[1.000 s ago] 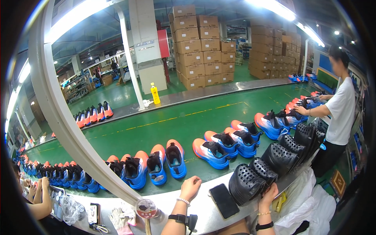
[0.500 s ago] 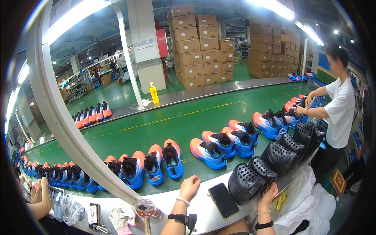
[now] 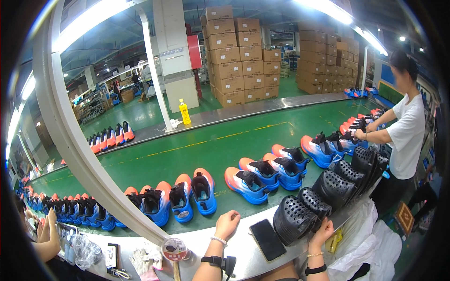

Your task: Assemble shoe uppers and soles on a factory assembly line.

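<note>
My left hand [image 3: 228, 224] rests at the near edge of the green conveyor belt, its fingers curled in with nothing visible in them. My right hand [image 3: 321, 232] is against the near end of a row of black perforated clogs [image 3: 291, 218]. Its fingers are partly hidden beside the clogs, so I cannot tell whether they grip one. A black phone [image 3: 267, 240] lies on the metal ledge between my hands. Ahead on the belt stand orange, white and blue sports shoes, among them a nearby shoe [image 3: 247, 185] and another shoe [image 3: 204, 191] farther left.
A white post [image 3: 101, 173] slants across the left side. On the metal ledge [image 3: 199, 246] are a round-topped tool [image 3: 175, 249], gloves [image 3: 143, 264] and plastic bags [image 3: 86, 248]. One co-worker [image 3: 407, 117] handles shoes at right; another person's arm [image 3: 49, 239] shows at left. White sheeting [image 3: 363, 243] hangs at right.
The shoes on the belt have shifted slightly to the left. My right hand has turned a little beside the clogs, while my left hand stays in place. The co-worker's hands at right have moved slightly.
</note>
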Action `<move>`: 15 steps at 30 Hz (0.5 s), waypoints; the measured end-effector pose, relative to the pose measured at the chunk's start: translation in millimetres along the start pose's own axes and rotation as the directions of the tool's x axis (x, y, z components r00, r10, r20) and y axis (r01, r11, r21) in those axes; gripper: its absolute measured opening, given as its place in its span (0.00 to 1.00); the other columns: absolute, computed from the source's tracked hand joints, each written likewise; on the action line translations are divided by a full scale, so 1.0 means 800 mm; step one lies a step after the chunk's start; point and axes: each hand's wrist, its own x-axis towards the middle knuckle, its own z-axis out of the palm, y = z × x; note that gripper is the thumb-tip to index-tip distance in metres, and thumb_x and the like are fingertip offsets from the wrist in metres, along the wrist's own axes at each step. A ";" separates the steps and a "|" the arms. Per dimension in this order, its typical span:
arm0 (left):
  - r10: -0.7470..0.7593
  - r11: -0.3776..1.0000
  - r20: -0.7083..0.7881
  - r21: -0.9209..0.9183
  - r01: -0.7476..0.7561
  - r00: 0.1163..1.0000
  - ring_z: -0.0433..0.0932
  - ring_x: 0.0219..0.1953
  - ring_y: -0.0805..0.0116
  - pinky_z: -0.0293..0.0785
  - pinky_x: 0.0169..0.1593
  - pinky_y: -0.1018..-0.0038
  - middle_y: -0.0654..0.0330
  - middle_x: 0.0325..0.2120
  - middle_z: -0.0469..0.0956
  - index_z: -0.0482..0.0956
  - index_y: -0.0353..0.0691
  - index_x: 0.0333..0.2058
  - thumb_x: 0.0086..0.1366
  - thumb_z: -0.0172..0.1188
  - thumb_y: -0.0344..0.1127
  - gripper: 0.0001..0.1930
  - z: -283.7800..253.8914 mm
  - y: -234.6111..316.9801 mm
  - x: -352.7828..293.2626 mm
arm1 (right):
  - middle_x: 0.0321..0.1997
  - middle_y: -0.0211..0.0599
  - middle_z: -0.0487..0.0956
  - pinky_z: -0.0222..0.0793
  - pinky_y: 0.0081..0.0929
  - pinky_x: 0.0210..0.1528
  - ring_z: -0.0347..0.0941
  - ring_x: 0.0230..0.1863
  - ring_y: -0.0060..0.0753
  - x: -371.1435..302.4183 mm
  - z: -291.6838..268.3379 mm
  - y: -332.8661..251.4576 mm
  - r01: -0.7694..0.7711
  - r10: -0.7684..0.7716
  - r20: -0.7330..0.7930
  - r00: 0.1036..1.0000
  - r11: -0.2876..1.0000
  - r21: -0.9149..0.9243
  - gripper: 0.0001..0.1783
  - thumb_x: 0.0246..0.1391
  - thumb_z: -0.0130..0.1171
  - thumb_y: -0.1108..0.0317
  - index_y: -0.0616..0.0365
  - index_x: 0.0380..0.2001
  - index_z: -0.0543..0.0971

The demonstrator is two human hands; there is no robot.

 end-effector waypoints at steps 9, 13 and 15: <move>-0.006 1.000 0.014 0.007 0.006 1.000 0.82 0.37 0.54 0.76 0.43 0.63 0.55 0.31 0.84 0.83 0.44 0.39 0.61 0.59 0.44 0.13 0.001 -0.002 0.002 | 0.24 0.23 0.65 0.50 0.20 0.25 0.59 0.25 0.13 -0.010 0.008 -0.024 -0.038 0.038 -0.037 0.999 0.999 0.003 0.07 0.64 0.51 0.76 0.55 0.41 0.66; 0.002 1.000 0.004 0.006 -0.002 1.000 0.82 0.37 0.54 0.76 0.44 0.64 0.55 0.31 0.84 0.83 0.43 0.39 0.62 0.59 0.44 0.13 0.004 -0.005 -0.005 | 0.36 0.32 0.74 0.64 0.19 0.31 0.68 0.31 0.18 -0.007 -0.010 0.001 -0.083 0.083 -0.005 0.997 0.995 -0.056 0.13 0.64 0.50 0.79 0.58 0.50 0.67; 0.001 1.000 0.007 0.003 -0.001 1.000 0.83 0.37 0.54 0.76 0.44 0.64 0.54 0.31 0.84 0.83 0.43 0.39 0.62 0.59 0.45 0.13 0.007 -0.007 -0.006 | 0.40 0.34 0.73 0.66 0.20 0.36 0.70 0.35 0.20 -0.004 -0.013 0.011 -0.070 0.070 -0.014 0.997 0.998 -0.008 0.13 0.64 0.49 0.79 0.58 0.51 0.67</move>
